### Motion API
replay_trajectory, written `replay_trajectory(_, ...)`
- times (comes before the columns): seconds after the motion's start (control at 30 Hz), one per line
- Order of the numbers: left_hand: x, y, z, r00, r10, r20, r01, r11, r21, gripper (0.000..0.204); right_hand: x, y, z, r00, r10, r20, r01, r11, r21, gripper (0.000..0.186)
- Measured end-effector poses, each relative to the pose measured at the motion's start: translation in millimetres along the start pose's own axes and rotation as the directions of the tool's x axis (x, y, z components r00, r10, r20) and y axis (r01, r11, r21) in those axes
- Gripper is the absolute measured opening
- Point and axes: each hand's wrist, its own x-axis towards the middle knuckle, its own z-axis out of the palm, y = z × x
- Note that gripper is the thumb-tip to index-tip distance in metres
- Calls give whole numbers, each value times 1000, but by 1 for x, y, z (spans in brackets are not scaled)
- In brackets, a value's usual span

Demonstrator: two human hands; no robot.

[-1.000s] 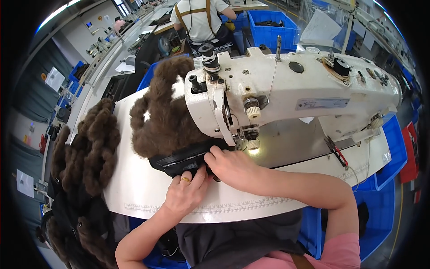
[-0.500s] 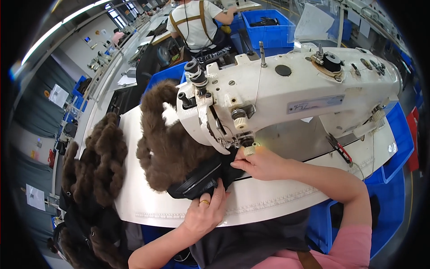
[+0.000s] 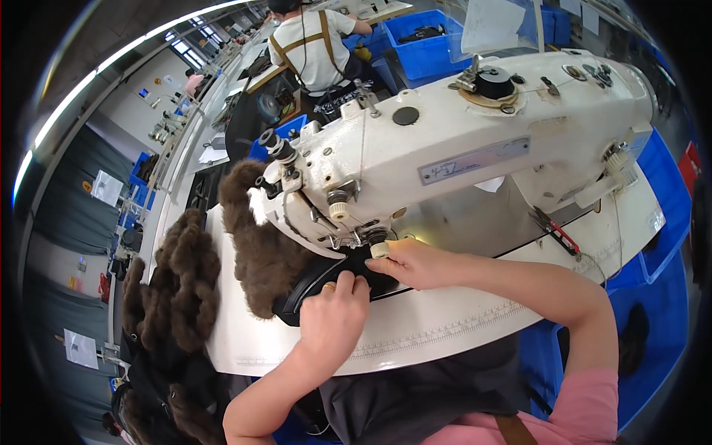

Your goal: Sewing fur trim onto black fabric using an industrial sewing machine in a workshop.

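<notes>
A bag of brown fur [image 3: 268,263] and black material with a silver zipper [image 3: 315,280] lies under the head of a white sewing machine [image 3: 460,148]. My left hand [image 3: 335,315], a ring on one finger, has its fingers curled onto the black part beside the zipper. Close to the needle area, my right hand [image 3: 419,263] is closed, thumb and fingers together at the bag's black edge. A cream knob [image 3: 380,250] on the machine partly covers those fingertips, and the needle itself is hidden.
Small red-handled snips [image 3: 556,231] lie on the white table [image 3: 437,334], right of the machine arm. More brown fur pieces [image 3: 182,285] hang at the left. Blue bins [image 3: 653,348] stand at the right. A person in a white shirt [image 3: 315,52] sits beyond the machine.
My left hand has moved up the black part toward the needle area, its fingers now more curled. My right hand stays beside the knob. The whole view has shifted and tilted.
</notes>
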Motion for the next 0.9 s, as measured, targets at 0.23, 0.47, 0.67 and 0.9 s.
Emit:
replay_trajectory(0.23, -15, -51, 30, 980, -174, 94, 192, 951, -242, 8, -21, -12, -11, 990, 137, 14, -138, 978, 158, 32)
replay_trajectory(0.47, -27, -47, 42, 979, -203, -37, 187, 950, -249, 18, -27, -9, 4, 980, -164, -109, 150, 980, -127, 19)
replay_trajectory(0.67, -35, -44, 51, 972, -176, -158, 145, 971, -192, 19, 6, -17, 47, 966, -249, -63, 182, 837, -516, 28)
replay_trajectory(0.9, -36, -38, 46, 925, -334, -180, 246, 889, -386, 20, 8, -9, 49, 993, -39, -110, 22, 988, -156, 22)
